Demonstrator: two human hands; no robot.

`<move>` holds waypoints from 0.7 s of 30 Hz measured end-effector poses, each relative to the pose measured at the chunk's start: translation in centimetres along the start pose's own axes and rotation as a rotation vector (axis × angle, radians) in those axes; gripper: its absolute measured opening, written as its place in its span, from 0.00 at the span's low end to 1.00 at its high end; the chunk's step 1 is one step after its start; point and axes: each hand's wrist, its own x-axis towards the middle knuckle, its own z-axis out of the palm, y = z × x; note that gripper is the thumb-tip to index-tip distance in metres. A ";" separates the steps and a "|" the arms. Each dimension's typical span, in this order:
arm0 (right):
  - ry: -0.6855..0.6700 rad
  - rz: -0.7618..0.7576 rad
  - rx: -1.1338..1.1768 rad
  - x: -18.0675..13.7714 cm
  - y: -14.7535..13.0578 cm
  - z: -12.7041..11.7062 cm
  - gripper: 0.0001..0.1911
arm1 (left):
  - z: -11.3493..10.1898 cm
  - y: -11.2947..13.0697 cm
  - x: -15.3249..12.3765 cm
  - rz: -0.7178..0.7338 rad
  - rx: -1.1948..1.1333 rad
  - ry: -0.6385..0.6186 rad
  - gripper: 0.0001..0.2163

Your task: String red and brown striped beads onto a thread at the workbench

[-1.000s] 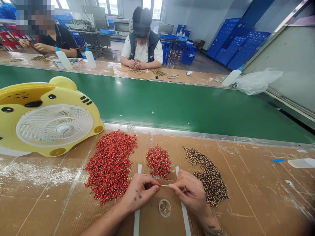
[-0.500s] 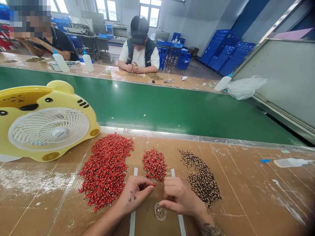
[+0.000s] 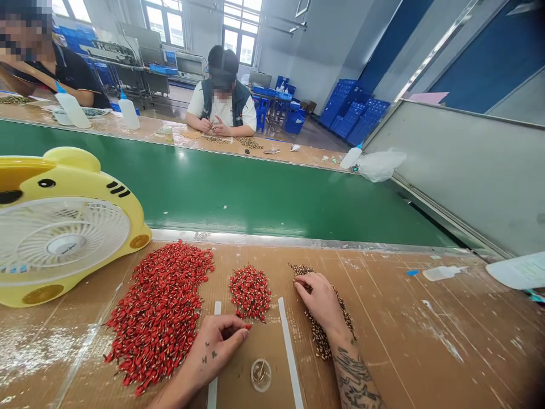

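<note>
My left hand (image 3: 221, 346) is closed in a pinch on a small red piece (image 3: 247, 326), just in front of the small heap of red pieces (image 3: 250, 291). My right hand (image 3: 321, 298) reaches over the heap of small black-and-gold pieces (image 3: 321, 338). Its thumb and fingertips come together at the heap's left edge; what lies between them is too small to make out. Below the hands stands a small clear round cup (image 3: 260, 375) with a thin stick in it, on a brown board (image 3: 238, 392) between white strips (image 3: 289, 352).
A large heap of red pieces (image 3: 162, 312) spreads at the left, beside a yellow fan (image 3: 76, 227). Beyond the table runs a green belt (image 3: 255, 196); a person (image 3: 221, 102) works across it. Bottles (image 3: 440, 273) lie at the right.
My right hand has moved right and away from the left hand, onto the black-and-gold heap. My left hand keeps its pinch on the red piece. The view has turned right.
</note>
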 end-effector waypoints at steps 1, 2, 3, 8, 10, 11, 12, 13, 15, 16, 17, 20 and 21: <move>0.003 0.002 -0.003 0.1 -0.1 0.3 0.09 | 0.0 -0.1 0.0 0.001 0.001 -0.003 0.14; 0.004 0.005 -0.006 0.3 -0.2 0.6 0.09 | 0.1 -0.1 0.0 0.004 0.002 -0.003 0.13; 0.005 0.007 -0.007 0.4 -0.2 0.8 0.09 | 0.1 -0.1 0.0 0.007 0.003 -0.002 0.13; 0.020 0.024 0.027 0.5 -0.1 0.9 0.10 | 0.1 0.3 0.0 0.003 -0.041 -0.010 0.13; 0.039 0.041 0.061 0.3 -0.2 0.8 0.10 | 0.0 0.5 0.0 0.001 -0.056 -0.002 0.12; 0.052 0.052 0.075 0.2 -0.4 0.7 0.10 | 0.1 0.6 0.0 0.002 -0.056 0.005 0.12; 0.064 0.067 0.099 0.0 -0.6 0.8 0.11 | 0.1 0.6 0.0 0.002 -0.057 0.012 0.12; 0.078 0.084 0.144 -0.2 -0.9 0.9 0.11 | 0.1 0.6 -0.1 0.002 -0.059 0.017 0.11; 0.089 0.119 0.302 -0.6 -1.8 1.2 0.12 | 0.1 0.7 -0.1 0.002 -0.067 0.025 0.11; 0.082 0.134 0.404 -0.8 -2.4 1.4 0.12 | 0.1 0.7 -0.1 0.004 -0.066 0.026 0.11; 0.059 0.146 0.509 -1.1 -3.0 1.7 0.12 | 0.1 0.7 -0.1 0.007 -0.060 0.029 0.10; -0.063 0.139 0.719 -1.9 -5.2 2.4 0.13 | 0.1 0.7 -0.1 0.027 -0.024 0.030 0.10; -0.102 0.129 0.760 -2.2 -5.8 2.5 0.14 | 0.0 0.6 -0.1 0.033 -0.018 0.029 0.10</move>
